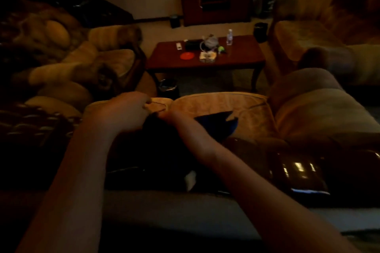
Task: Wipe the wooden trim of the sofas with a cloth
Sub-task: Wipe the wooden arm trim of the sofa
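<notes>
The room is lying in dim light and much of the near ground is sitting in shadow. Both arms are reaching forward over the back of a sofa [304, 113] whose tan seat cushion [222, 107] is showing past the hands. The left hand [125, 111] is hovering at the cushion's near edge with its fingers [144, 101] curling inward; whether they are pinching anything is too dark to tell. The right hand [168, 115] is sitting just beside it, mostly hidden, its fingers folding down toward a dark cloth [218, 127] with a blue edge; the hand appears to be touching the cloth, but the grip itself cannot be made out. The cloth is lying on the cushion, spreading to the right of the right hand, near the glossy dark wooden trim [296, 170] that is catching reflections at lower right.

Farther off, a low wooden bench [164, 61] is standing between the sofas, carrying a clear bottle [229, 37], an orange disc [187, 55] and some small clutter. A dark bin [167, 87] is standing on the floor in front of it.
</notes>
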